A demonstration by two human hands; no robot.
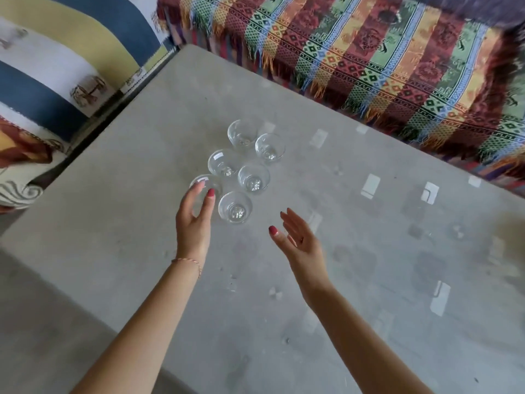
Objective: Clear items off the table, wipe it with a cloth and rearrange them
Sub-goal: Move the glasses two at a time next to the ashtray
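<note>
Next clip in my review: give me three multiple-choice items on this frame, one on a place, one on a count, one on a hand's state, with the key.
1. Where does the cluster of glasses stand on the table?
A. far-left part
B. near-right corner
C. on the sofa

2. How many glasses are there?
A. three
B. six
C. nine

3. What is the right hand doing?
A. gripping a cloth
B. pinching a glass
C. open, holding nothing

Key: 1 A, they sit toward the far-left edge; 2 B, two rows of three; 3 C, its fingers are spread above the table, while the left hand reaches the nearest-left glass.
</note>
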